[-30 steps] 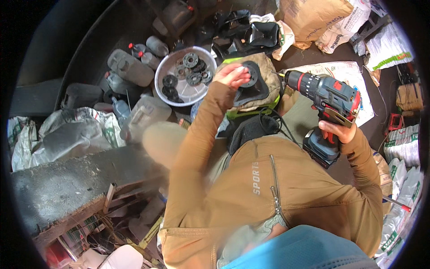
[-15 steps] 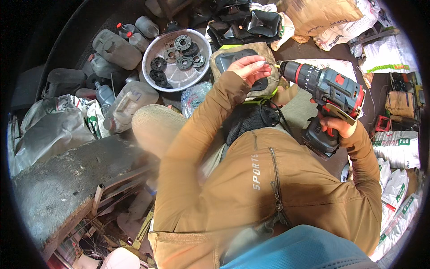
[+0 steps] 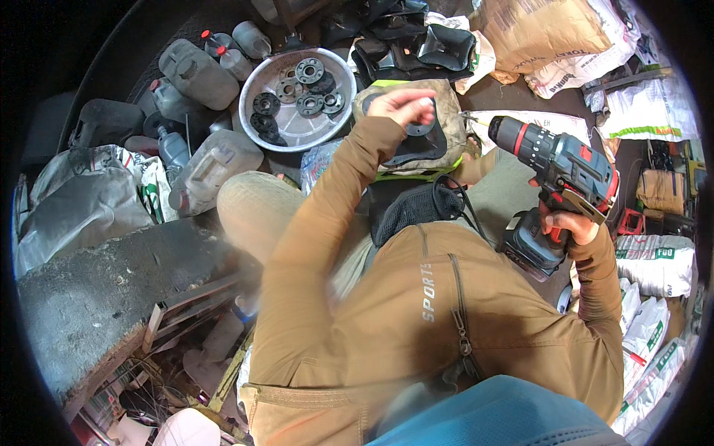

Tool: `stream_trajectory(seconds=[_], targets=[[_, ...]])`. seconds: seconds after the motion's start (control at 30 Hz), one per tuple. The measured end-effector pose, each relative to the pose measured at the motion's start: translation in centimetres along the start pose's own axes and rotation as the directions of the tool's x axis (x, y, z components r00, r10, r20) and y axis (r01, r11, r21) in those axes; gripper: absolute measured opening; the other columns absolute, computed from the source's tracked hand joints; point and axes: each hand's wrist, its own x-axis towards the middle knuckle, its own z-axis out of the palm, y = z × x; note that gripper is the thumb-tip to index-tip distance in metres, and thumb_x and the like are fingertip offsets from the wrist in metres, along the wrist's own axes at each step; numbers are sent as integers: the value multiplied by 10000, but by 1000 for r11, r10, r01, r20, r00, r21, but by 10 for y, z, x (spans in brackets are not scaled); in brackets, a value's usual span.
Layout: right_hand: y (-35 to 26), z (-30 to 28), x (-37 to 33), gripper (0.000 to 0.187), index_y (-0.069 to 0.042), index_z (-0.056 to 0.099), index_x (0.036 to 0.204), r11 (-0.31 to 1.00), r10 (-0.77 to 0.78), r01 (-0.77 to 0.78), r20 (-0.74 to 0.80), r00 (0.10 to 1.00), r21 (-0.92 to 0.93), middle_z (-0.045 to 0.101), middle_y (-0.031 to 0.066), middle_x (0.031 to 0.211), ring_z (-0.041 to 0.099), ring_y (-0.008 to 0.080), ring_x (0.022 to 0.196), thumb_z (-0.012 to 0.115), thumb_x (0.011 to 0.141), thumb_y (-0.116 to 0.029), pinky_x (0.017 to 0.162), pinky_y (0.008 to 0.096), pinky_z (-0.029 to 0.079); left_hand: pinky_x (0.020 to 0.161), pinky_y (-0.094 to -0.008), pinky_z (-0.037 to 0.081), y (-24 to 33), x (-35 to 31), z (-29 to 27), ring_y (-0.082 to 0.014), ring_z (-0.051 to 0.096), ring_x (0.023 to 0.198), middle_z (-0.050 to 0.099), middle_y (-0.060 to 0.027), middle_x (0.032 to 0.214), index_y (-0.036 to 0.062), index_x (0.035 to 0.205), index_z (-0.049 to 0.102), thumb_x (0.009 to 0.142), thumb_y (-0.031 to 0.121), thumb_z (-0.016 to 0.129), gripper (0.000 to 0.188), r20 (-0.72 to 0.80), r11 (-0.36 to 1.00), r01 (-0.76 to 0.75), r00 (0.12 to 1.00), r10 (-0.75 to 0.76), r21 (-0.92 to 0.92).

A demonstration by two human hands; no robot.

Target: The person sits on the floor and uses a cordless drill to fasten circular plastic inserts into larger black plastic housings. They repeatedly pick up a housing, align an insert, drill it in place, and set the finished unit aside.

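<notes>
A black, grey and red cordless drill [image 3: 558, 163] is gripped by its handle in my right hand [image 3: 573, 225], with its thin bit pointing up and left. My left hand [image 3: 407, 108] is raised left of the bit, apart from it, fingers curled together. Whether anything small is between those fingers is hidden. Just below them shows a round dark shape [image 3: 422, 128] over the black panel of a beige bag [image 3: 448, 111]. Left of that hand, a round pale basin [image 3: 249, 119] holds several dark flanged discs [image 3: 309, 71].
Plastic jugs [image 3: 199, 74] crowd the far left, beside a plastic sack [image 3: 71, 201]. A dark, worn slab [image 3: 126, 275] lies at near left. Black moulded trays [image 3: 445, 46] and a brown paper sack [image 3: 547, 37] lie at the back. White sacks [image 3: 654, 264] line the right.
My left hand has drawn away from the drill bit, moving left with its fingers curling in. The drill has shifted slightly right and down, still in my right hand.
</notes>
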Motion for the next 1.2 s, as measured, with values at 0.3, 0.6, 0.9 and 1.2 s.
stream_trajectory(seconds=[0.3, 0.6, 0.9, 1.2], targets=[[37, -34, 8, 432, -25, 547, 1090, 987, 105, -126, -199, 974, -98, 526, 45, 671, 523, 145, 493, 560, 664, 39, 455, 272, 420, 733, -224, 480, -19, 1, -11, -84, 592, 796, 663, -37, 894, 27, 1052, 657, 851, 73, 587, 218, -82, 832, 38, 997, 9, 553], [55, -36, 52, 435, 5, 510, 1114, 855, 367, -442, -286, 885, -273, 513, 54, 582, 480, 130, 410, 579, 685, -3, 352, 276, 366, 711, -226, 469, -11, -1, -17, -93, 595, 780, 679, -40, 888, 48, 986, 682, 809, 121, 671, 192, -128, 722, 30, 988, 82, 691], [38, -32, 147, 494, 10, 442, 1097, 772, 502, -554, -236, 832, -310, 517, 108, 643, 547, 225, 477, 628, 651, -89, 367, 383, 451, 908, -384, 444, -57, 15, -30, -310, 565, 1054, 609, -117, 1144, 112, 847, 701, 751, 175, 660, 122, 330, 178, -388, 900, 286, 904], [74, -29, 208, 276, 62, 472, 839, 823, 441, -504, -266, 857, -261, 508, 161, 575, 533, 292, 418, 598, 633, -72, 346, 443, 431, 1120, -465, 142, -106, 16, -25, -370, 144, 1371, 229, -81, 1483, 145, 721, 718, 672, 205, 688, 83, 354, -88, -364, 929, -104, 927]])
